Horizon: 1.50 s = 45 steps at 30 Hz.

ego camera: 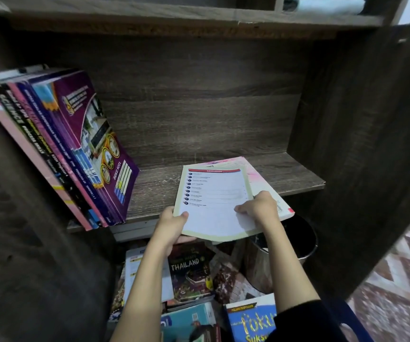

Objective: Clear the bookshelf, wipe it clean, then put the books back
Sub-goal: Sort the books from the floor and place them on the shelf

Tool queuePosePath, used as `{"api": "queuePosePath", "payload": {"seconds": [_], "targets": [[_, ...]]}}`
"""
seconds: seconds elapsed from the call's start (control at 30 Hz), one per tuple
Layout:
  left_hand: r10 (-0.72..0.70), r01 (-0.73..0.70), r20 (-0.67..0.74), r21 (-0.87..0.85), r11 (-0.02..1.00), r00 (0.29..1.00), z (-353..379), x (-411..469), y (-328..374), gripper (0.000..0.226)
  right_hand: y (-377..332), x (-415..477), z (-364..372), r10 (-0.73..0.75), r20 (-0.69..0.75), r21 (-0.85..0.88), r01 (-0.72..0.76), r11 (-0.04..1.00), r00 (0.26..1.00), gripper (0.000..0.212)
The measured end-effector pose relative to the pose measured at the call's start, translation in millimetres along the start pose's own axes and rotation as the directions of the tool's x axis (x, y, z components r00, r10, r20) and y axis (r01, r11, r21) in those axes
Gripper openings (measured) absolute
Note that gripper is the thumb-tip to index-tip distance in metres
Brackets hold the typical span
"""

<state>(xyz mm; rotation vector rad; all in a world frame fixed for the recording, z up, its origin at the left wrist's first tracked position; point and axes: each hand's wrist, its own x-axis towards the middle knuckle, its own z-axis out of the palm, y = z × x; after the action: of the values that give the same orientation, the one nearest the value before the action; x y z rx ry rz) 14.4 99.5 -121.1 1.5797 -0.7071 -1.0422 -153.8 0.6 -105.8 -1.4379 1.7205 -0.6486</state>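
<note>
Both forearms reach forward and up from the bottom of the view, bare to the elbow, the right one coming out of a dark sleeve. The left hand (172,225) grips the near left corner of an open workbook (213,201), thumb flat on the page and fingers curled beneath. The right hand (258,208) lies knuckles-up on the page's right edge, fingers curled down onto the paper and grasping it; its thumb is hidden. The page between the hands is headed "KANDUNGAN" over a numbered list.

Beyond the hands, the workbook's far half rests on the dark wooden shelf board (292,174), while the near half juts past the board's front edge, carried by the hands. Its pink cover shows just right of the right hand.

Well left of the left hand a row of books (38,144) stands on the same board, tilted left against the side wall, with a purple "BUKU NOTA" book (95,134) outermost. Bare board lies between that row and the workbook.

Under the hands is a loose pile: a "THAILAND" book (189,267) directly below the left wrist, a teal book (189,319) nearer the body, and a blue book (250,322) beside the right forearm. A metal bin (297,250) stands just below the right hand. The shelf's right side panel (359,144) rises to the right of that hand.
</note>
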Motion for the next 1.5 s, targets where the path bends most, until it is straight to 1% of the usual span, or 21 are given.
{"api": "queuePosePath", "payload": {"seconds": [0.07, 0.17, 0.23, 0.3, 0.37, 0.47, 0.5, 0.57, 0.63, 0.73, 0.8, 0.87, 0.93, 1.0, 1.03, 1.07, 1.17, 1.2, 1.27, 1.4, 1.5], "targets": [[0.053, -0.052, -0.021, 0.061, 0.997, 0.998, -2, 2, -1, 0.019, 1, 1, -3, 0.027, 0.055, 0.140, -0.034, 0.990, 0.998, 0.032], [0.196, -0.182, -0.093, 0.135, 0.974, 0.976, -9, 5, 0, 0.027, -1, -6, -7, -0.006, 0.203, 0.278, -0.052, 0.959, 0.979, 0.011], [0.254, -0.246, -0.109, 0.081, 0.966, 0.961, -14, 4, 3, 0.027, -6, -14, -13, -0.074, 0.292, 0.415, -0.056, 0.908, 0.954, 0.021], [0.316, -0.314, -0.133, 0.034, 0.949, 0.940, -21, 1, 10, 0.029, -14, -22, -19, -0.163, 0.325, 0.557, -0.050, 0.829, 0.931, 0.033], [0.359, -0.364, -0.154, -0.003, 0.931, 0.920, -30, 1, 16, 0.030, -24, -30, -24, -0.255, 0.319, 0.655, -0.018, 0.756, 0.913, 0.037], [0.360, -0.371, -0.187, -0.027, 0.928, 0.914, -47, -1, 23, 0.029, -39, -44, -22, -0.377, 0.283, 0.730, 0.056, 0.681, 0.882, 0.036], [0.374, -0.376, -0.210, 0.029, 0.926, 0.903, -53, -3, 27, 0.031, -44, -49, -20, -0.412, 0.265, 0.739, 0.090, 0.668, 0.872, 0.035], [0.459, -0.403, -0.291, 0.234, 0.885, 0.839, -68, -9, 38, 0.040, -54, -56, -10, -0.460, 0.220, 0.759, 0.145, 0.634, 0.860, 0.035], [0.594, -0.450, -0.359, 0.409, 0.793, 0.720, -85, -16, 56, 0.043, -63, -62, 6, -0.496, 0.163, 0.793, 0.186, 0.580, 0.853, 0.038], [0.763, -0.556, -0.338, 0.532, 0.638, 0.551, -104, -28, 88, 0.033, -76, -71, 36, -0.577, -0.006, 0.763, 0.377, 0.525, 0.816, 0.040], [0.802, -0.602, -0.305, 0.539, 0.589, 0.513, -111, -38, 111, 0.032, -84, -79, 61, -0.652, -0.159, 0.626, 0.586, 0.515, 0.742, 0.039], [0.775, -0.656, -0.310, 0.413, 0.632, 0.552, -114, -45, 129, 0.043, -88, -89, 84, -0.721, -0.271, 0.454, 0.745, 0.489, 0.638, 0.039], [0.726, -0.682, -0.320, 0.257, 0.685, 0.608, -115, -47, 140, 0.070, -88, -99, 107, -0.773, -0.327, 0.360, 0.828, 0.430, 0.544, 0.048], [0.694, -0.665, -0.326, 0.214, 0.715, 0.642, -117, -48, 143, 0.087, -86, -107, 129, -0.823, -0.338, 0.282, 0.883, 0.375, 0.458, 0.059], [0.691, -0.653, -0.325, 0.233, 0.721, 0.646, -118, -48, 144, 0.084, -85, -110, 139, -0.840, -0.330, 0.253, 0.898, 0.361, 0.431, 0.062], [0.694, -0.641, -0.329, 0.269, 0.719, 0.640, -119, -49, 143, 0.075, -84, -111, 147, -0.849, -0.328, 0.233, 0.906, 0.353, 0.415, 0.063], [0.743, -0.622, -0.356, 0.406, 0.670, 0.567, -124, -51, 141, 0.034, -83, -111, 167, -0.863, -0.330, 0.212, 0.921, 0.327, 0.383, 0.061], [0.748, -0.609, -0.370, 0.435, 0.663, 0.551, -126, -51, 139, 0.030, -83, -110, 171, -0.866, -0.323, 0.226, 0.920, 0.321, 0.382, 0.058], [0.753, -0.576, -0.389, 0.487, 0.657, 0.530, -130, -50, 134, 0.033, -83, -107, 178, -0.878, -0.298, 0.247, 0.919, 0.307, 0.374, 0.053], [0.745, -0.530, -0.424, 0.525, 0.666, 0.516, -138, -40, 125, 0.060, -82, -99, 196, -0.896, -0.211, 0.264, 0.905, 0.333, 0.391, 0.053], [0.744, -0.537, -0.461, 0.515, 0.668, 0.483, -141, -32, 117, 0.057, -81, -100, 207, -0.900, -0.140, 0.288, 0.886, 0.363, 0.414, 0.055]]}}
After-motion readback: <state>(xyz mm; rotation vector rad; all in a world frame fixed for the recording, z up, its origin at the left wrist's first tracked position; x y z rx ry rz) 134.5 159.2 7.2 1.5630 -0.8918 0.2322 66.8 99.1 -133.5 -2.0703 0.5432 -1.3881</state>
